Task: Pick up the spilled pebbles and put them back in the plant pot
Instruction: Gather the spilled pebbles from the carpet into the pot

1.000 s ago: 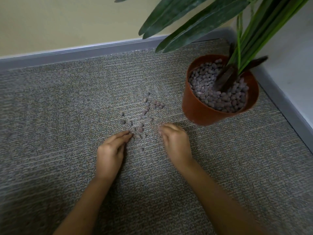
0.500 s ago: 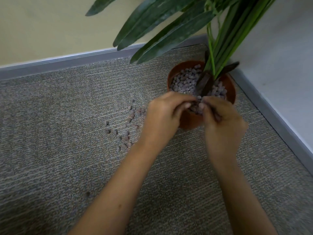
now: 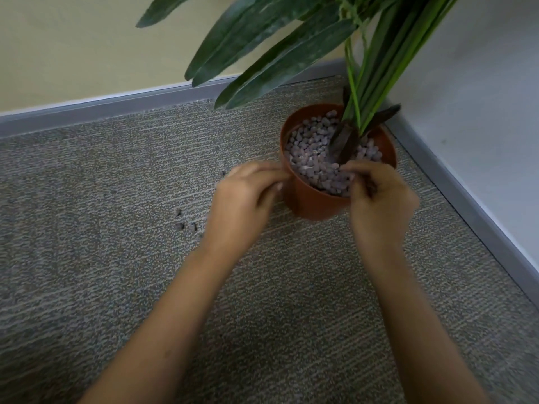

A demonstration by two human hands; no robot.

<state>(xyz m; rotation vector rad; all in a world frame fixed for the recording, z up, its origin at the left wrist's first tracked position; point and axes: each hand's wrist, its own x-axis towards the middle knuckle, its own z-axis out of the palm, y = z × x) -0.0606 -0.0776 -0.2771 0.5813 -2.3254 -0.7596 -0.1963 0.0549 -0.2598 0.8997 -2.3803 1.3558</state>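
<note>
A terracotta plant pot stands on the carpet in the corner, filled with grey-purple pebbles around a green plant. A few spilled pebbles lie on the carpet left of my left hand; others are hidden behind it. My left hand hovers just left of the pot, fingertips pinched together near the rim, with nothing visible in them. My right hand is curled over the pot's near rim, and dark pebbles show inside its bent fingers.
Grey skirting runs along the yellow back wall, and more skirting lines the white wall on the right. Long leaves overhang the pot and the carpet behind it.
Both hands rose from the spilled pebbles to the pot. Since half a second ago, my left hand has drawn back to the pot's left side, while my right hand stays over the rim.
</note>
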